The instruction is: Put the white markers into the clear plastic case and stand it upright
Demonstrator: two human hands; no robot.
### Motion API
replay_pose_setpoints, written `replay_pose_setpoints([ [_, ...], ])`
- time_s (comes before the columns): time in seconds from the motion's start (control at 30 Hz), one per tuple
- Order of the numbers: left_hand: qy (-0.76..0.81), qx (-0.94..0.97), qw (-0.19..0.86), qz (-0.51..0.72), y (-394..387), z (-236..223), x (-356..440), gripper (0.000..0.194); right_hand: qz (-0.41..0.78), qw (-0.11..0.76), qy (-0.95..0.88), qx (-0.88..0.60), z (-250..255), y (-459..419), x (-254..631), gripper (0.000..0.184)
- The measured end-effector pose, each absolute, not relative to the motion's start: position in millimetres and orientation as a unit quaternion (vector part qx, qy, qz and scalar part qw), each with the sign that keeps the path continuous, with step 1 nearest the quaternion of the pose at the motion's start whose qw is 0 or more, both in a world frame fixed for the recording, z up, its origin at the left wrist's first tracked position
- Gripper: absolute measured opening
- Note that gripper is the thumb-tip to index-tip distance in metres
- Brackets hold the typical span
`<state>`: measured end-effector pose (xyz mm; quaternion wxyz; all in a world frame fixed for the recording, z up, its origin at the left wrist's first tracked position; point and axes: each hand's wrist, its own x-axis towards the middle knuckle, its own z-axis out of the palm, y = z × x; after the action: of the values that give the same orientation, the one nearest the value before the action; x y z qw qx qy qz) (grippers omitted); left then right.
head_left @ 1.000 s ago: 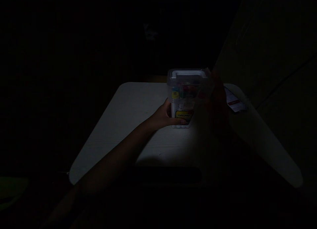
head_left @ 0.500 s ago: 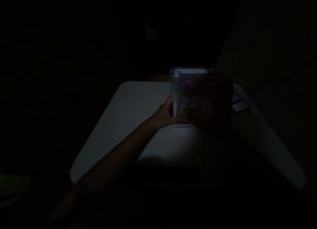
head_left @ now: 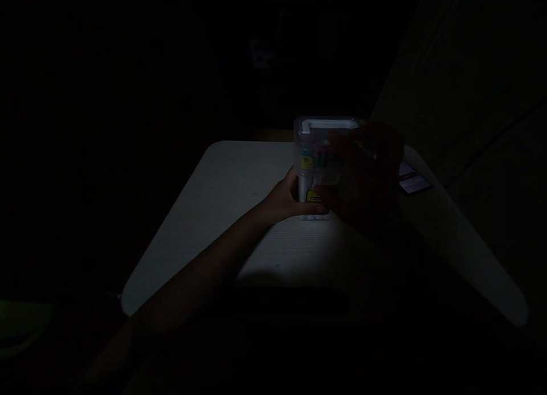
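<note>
A clear plastic case of colored markers (head_left: 306, 181), with a white strip on its lid and a yellow label, stands upright on the white table (head_left: 231, 178). My left hand (head_left: 285, 200) is closed around its lower left side, the thumb lying across the front. In deep shadow, my right hand (head_left: 371, 172) is over the right part of the case. Its thumb is near the label and a finger is higher up by the lid, with a gap between them. Whether these fingertips touch the plastic is too dark to tell.
A phone with a lit screen (head_left: 413, 178) lies at the right edge of the table. A dark slot (head_left: 294, 301) runs along the near edge. Something green (head_left: 23, 324) shows at the lower left. Most of the surroundings are black.
My right hand, blurred before, is sharper; its upper finger has come down and left across the front of the case. The left hand and the case have stayed in place.
</note>
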<state>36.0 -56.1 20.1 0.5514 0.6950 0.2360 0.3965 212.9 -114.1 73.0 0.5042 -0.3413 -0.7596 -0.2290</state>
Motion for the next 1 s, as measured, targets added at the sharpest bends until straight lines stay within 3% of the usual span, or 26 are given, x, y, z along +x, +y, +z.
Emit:
replay_pose_setpoints([
  [0.33,0.237,0.713,0.529,0.394,-54.5,19.8,36.3,0.099,-0.206,0.5,-0.762,-0.356,76.6,-117.8,209.6,0.054],
  [0.77,0.239,0.707,0.537,0.394,-53.0,17.5,36.7,0.104,-0.182,0.481,-0.773,-0.37,80.0,-124.9,207.0,0.075],
  [1.0,0.235,0.705,0.535,0.401,-52.7,16.4,36.6,0.101,-0.246,0.47,-0.755,-0.385,82.5,-125.4,202.3,0.054],
])
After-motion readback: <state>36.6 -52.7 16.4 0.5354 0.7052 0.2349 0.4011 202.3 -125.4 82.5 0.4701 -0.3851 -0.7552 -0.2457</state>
